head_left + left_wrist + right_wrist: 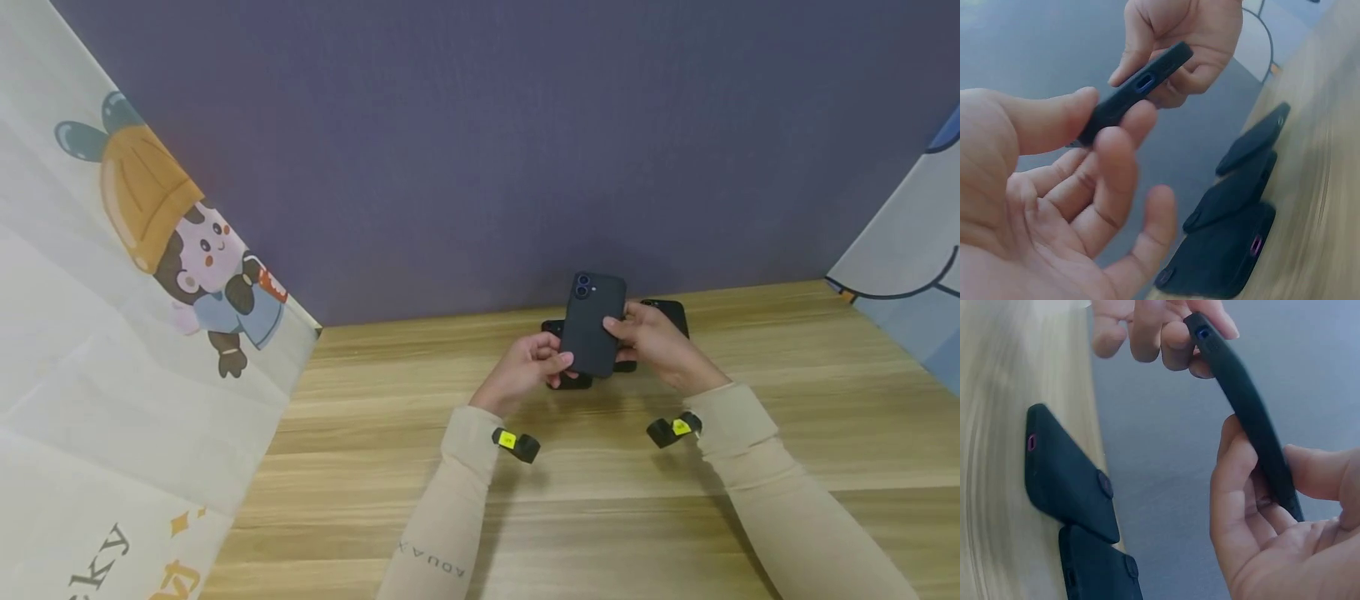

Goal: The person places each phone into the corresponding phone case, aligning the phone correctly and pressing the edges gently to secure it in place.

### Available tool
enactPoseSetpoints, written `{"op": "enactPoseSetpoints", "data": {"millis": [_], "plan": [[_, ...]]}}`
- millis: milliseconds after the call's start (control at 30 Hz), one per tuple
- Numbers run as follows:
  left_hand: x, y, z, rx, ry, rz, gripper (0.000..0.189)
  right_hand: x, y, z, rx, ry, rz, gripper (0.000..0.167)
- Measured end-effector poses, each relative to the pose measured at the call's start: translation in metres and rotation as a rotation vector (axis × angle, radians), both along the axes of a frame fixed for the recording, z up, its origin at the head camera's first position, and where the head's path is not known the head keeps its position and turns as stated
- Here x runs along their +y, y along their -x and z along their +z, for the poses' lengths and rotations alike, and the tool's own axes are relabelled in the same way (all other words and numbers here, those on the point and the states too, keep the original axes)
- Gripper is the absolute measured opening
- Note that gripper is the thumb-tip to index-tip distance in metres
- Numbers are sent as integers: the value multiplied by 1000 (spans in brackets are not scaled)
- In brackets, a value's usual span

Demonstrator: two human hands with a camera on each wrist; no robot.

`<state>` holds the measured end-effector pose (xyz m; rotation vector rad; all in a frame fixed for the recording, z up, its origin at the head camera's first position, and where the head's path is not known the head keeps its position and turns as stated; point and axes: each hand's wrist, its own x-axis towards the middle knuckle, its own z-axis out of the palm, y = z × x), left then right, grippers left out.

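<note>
A phone in a matte black case [592,329] is held up over the table, its two-lens camera corner at upper left. My left hand [525,367] pinches its lower left corner between thumb and fingers; the other fingers are spread in the left wrist view. On the opposite edge, my right hand [662,343] grips the phone with thumb on the back and fingers behind. Seen edge-on in the right wrist view, the held phone [1244,400] shows a port opening at its end. Below lie three more black-cased phones, the nearest [1222,256] having a pinkish port; hands partly cover them in the head view.
The phones lie on a wood-grain table [360,467] near its back edge, against a dark blue-grey panel [450,167]. A white sheet with a cartoon figure [217,250] borders the left; another printed sheet [892,233] stands at right. Black bands circle both wrists.
</note>
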<state>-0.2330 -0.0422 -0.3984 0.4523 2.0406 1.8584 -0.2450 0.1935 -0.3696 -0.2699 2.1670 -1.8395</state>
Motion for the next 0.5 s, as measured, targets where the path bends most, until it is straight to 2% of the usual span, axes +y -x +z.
{"op": "enactPoseSetpoints", "data": {"millis": [300, 500], "plan": [[-1, 3, -3, -57, 69, 14, 14, -3, 0, -4, 43, -72, 26, 43], [0, 4, -3, -60, 71, 60, 19, -4, 1, -4, 28, -131, 70, 40]]}}
